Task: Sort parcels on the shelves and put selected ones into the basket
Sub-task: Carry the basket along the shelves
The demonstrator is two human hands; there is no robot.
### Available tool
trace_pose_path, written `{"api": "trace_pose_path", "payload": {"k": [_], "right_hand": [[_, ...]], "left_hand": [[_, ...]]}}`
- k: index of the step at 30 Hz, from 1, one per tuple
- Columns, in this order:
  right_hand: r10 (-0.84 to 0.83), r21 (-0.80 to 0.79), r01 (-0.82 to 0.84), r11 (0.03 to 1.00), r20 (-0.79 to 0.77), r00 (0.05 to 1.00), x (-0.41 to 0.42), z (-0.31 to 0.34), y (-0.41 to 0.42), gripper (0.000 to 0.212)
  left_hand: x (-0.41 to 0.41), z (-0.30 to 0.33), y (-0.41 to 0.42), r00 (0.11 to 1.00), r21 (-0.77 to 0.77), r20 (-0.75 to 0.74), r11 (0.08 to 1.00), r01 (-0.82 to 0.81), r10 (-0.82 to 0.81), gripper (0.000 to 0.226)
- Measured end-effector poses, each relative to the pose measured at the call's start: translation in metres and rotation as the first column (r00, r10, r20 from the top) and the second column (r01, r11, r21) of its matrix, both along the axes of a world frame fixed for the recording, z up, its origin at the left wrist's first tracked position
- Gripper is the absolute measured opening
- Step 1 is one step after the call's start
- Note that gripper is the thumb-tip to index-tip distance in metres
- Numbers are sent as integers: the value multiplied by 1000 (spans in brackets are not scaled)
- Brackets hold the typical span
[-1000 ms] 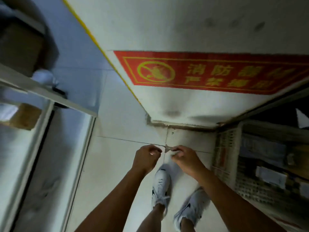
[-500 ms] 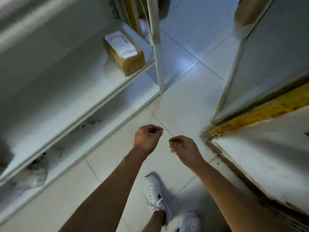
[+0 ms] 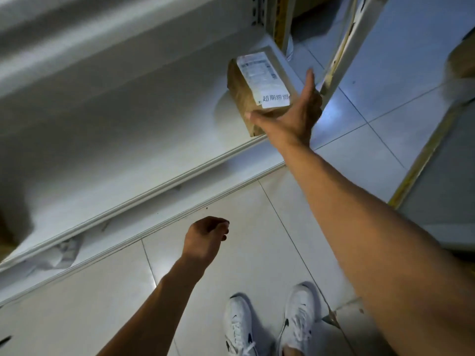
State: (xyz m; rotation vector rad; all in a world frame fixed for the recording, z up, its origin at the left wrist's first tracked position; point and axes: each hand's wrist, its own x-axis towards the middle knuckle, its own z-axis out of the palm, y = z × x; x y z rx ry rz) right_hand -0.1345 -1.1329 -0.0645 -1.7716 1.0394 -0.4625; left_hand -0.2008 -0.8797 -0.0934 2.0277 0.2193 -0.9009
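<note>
Brown-paper parcel (image 3: pixel 253 98) at the shelf (image 3: pixel 128 129) front edge, near its upright | your right hand (image 3: pixel 295 116) spread, touching parcel's near end, not clasping | left hand (image 3: pixel 205 240) loosely curled, empty, below shelf | wrap fingers before lifting.

A single head-worn view was aimed steeply down from standing height; the shelf (image 3: pixel 133 140) was framed toward ten o'clock, the shoes (image 3: pixel 270 327) at six.

white tiled floor (image 3: pixel 257 253), white metal shelving (image 3: pixel 128 140)
</note>
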Motion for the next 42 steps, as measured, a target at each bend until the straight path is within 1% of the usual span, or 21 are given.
{"api": "trace_pose_path", "payload": {"k": [2, 4, 6, 8, 11, 13, 16, 17, 19, 20, 22, 23, 25, 27, 29, 31, 33, 35, 38, 40, 42], "right_hand": [[59, 40, -56, 998, -60, 997, 25, -2, -11, 126], [80, -33, -86, 996, -153, 985, 28, -8, -11, 112], [41, -72, -56, 996, -190, 981, 15, -11, -5, 110], [-3, -52, -6, 999, -180, 984, -11, -13, 6, 114], [-50, 16, 52, 999, -108, 993, -74, -15, 37, 107], [-34, 30, 37, 999, -105, 994, -125, -16, 61, 102], [-13, -86, 2, 996, -122, 992, -181, -15, 95, 104], [-5, -114, -9, 993, -123, 992, -192, -13, 103, 105], [36, -134, -44, 990, -61, 997, -210, -10, 108, 101], [60, -109, -60, 992, -7, 998, -217, -7, 105, 94], [38, 99, -48, 994, 102, 994, -229, 4, 94, 70], [-11, 247, -19, 969, 119, 993, -232, 8, 89, 61], [-47, 504, 1, 864, 79, 996, -235, 9, 79, 58], [-37, 705, -19, 709, 63, 997, -236, 8, 73, 71], [-107, 824, -10, 567, 85, 991, -243, 12, 72, 82], [-164, 837, 3, 547, 103, 981, -253, 16, 75, 79], [-162, 808, 37, 588, 73, 984, -267, 14, 87, 79], [-172, 785, 71, 616, 46, 984, -284, 10, 100, 76], [-282, 784, 138, 606, 50, 958, -311, 7, 113, 81], [-344, 784, 180, 594, 45, 938, -331, 6, 118, 83], [-392, 791, 206, 576, 46, 919, -355, 2, 124, 75]], "left_hand": [[-1, -2, -2, 998, -21, -28, 998, -51, 50, 14], [-2, 1, -8, 993, -42, -63, 994, -98, 95, 16], [-1, 6, -19, 987, -71, -93, 988, -140, 133, 17], [3, 14, -35, 977, -142, -127, 972, -189, 171, 23], [14, 27, -60, 948, -329, -243, 901, -282, 207, 61], [17, 35, -80, 948, -398, -276, 879, -261, 157, 71], [0, 24, -93, 920, -415, -388, 883, -219, 46, 97], [-13, 22, -92, 913, -430, -406, 874, -229, 40, 93], [-36, 19, -84, 888, -466, -454, 832, -301, 66, 58], [-44, 16, -80, 867, -494, -496, 803, -334, 56, 42], [-53, 17, -69, 848, -548, -530, 758, -354, 13, 40], [-55, 18, -64, 856, -555, -517, 763, -330, -6, 41], [-55, 24, -58, 884, -568, -461, 793, -221, -84, 43], [-55, 28, -53, 904, -592, -372, 804, -56, -211, 63], [-54, 34, -48, 897, -616, -301, 784, 76, -323, 85], [-53, 41, -45, 869, -648, -267, 745, 159, -418, 80], [-55, 46, -46, 841, -614, -253, 751, 242, -478, 74], [-60, 44, -51, 835, -560, -259, 780, 280, -485, 75], [-76, 37, -57, 814, -505, -301, 807, 306, -497, 80], [-92, 33, -60, 781, -482, -311, 798, 362, -541, 84], [-111, 29, -64, 757, -466, -312, 787, 405, -574, 86]]}}
